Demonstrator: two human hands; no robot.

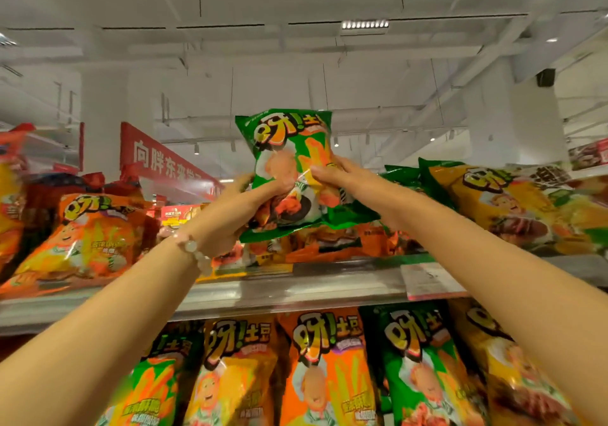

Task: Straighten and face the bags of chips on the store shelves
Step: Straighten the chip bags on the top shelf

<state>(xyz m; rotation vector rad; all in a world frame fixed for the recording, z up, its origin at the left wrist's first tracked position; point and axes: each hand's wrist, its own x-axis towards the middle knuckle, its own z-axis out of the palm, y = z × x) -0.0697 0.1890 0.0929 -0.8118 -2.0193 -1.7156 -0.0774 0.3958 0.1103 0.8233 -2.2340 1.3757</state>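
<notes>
Green chip bag [289,162] — upright, gripped between both hands.

Both your arms reach up and forward. Your left hand [245,200] and right hand [332,175] curl their fingers in a grip, thumbs in front, nearly meeting.

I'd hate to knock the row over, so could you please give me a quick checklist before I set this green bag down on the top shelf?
1. Both hands grip the green bag, left hand and right hand: ok.
2. Bag front faces out: ok.
3. Bag upright: ok, slight tilt.
4. Free slot on the top shelf beneath: cannot tell, orange bags lie there.
5. Neighbouring yellow bag standing: not ok, it lies tilted.
</notes>
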